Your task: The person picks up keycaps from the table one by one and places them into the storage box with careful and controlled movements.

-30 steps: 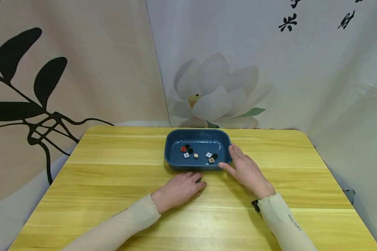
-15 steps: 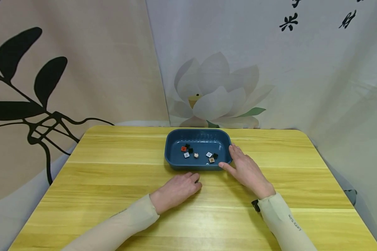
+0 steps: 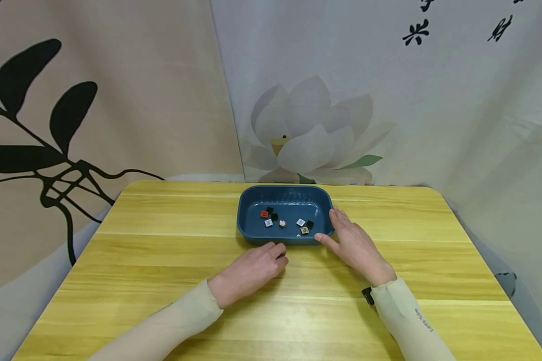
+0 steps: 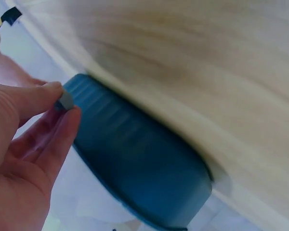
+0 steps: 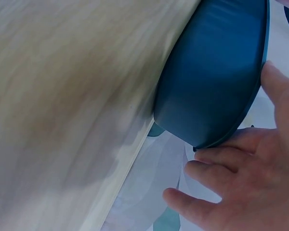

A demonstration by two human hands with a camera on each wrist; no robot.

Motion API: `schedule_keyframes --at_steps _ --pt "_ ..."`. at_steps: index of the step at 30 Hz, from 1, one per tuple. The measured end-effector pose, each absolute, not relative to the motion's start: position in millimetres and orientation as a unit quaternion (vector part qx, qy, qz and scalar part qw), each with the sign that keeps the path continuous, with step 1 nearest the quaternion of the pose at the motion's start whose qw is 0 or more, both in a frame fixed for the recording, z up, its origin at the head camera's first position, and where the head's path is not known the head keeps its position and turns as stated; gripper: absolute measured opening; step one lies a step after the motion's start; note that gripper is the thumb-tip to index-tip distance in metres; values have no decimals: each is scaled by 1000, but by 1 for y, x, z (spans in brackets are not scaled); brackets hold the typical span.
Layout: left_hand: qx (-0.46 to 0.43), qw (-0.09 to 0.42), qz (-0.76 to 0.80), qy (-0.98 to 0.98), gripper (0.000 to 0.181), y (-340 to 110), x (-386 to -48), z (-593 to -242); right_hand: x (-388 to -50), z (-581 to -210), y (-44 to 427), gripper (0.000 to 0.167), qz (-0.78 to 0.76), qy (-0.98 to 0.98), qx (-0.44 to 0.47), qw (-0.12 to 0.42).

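Observation:
A small grey-green block point(image 4: 66, 100) is pinched between the thumb and fingers of my left hand point(image 4: 29, 139), as the left wrist view shows. In the head view this left hand point(image 3: 250, 271) hovers by the near side of the blue tray point(image 3: 257, 238), and its fingers hide the block. My right hand point(image 3: 359, 248) touches the tray's right end, fingers extended along the side and thumb at the front rim. Inside the tray lie several small square pieces, among them a red one point(image 3: 264, 214), a white one point(image 3: 268, 223) and a tan-topped one point(image 3: 304, 230).
The tray stands near the back edge of a yellow wooden table point(image 3: 162, 230). Behind it hangs a pale cloth curtain point(image 3: 433, 125) printed with a lotus and dark leaves.
My left hand has pulled back slightly to the left, then risen toward the tray's near rim. The dark piece glimpsed at its fingertips is now hidden in the head view. My right hand stays put.

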State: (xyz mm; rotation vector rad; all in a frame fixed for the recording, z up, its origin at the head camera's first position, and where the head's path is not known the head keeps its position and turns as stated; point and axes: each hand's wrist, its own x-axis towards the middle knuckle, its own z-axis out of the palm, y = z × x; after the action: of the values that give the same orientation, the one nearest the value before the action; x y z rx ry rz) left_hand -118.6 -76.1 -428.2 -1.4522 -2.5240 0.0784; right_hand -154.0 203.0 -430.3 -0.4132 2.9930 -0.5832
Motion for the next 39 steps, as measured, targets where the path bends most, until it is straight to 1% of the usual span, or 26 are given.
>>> schedule_keyframes --at_steps 4,8,11,17,25,30,39 --pt "-494 147 18 -857 20 -78 -119 -419 -154 -430 203 95 -190 972 -137 32" --pt "-491 173 -3 -854 20 -79 -121 -411 -153 -430 203 94 -191 971 -142 29" --pt "-486 187 -20 -854 18 -80 -124 -406 -153 -431 204 93 -192 970 -145 28" --pt "-475 201 -49 -855 23 -81 -135 -398 -154 -431 204 93 -192 970 -146 26" --pt "-453 188 -85 -867 31 -82 -152 -394 -153 -431 204 94 -191 970 -145 30" --pt "-428 164 -92 -884 31 -80 -165 -394 -153 -431 204 94 -191 970 -146 28" --pt "-373 106 -89 -917 21 -72 -185 -397 -154 -431 204 94 -192 970 -144 28"
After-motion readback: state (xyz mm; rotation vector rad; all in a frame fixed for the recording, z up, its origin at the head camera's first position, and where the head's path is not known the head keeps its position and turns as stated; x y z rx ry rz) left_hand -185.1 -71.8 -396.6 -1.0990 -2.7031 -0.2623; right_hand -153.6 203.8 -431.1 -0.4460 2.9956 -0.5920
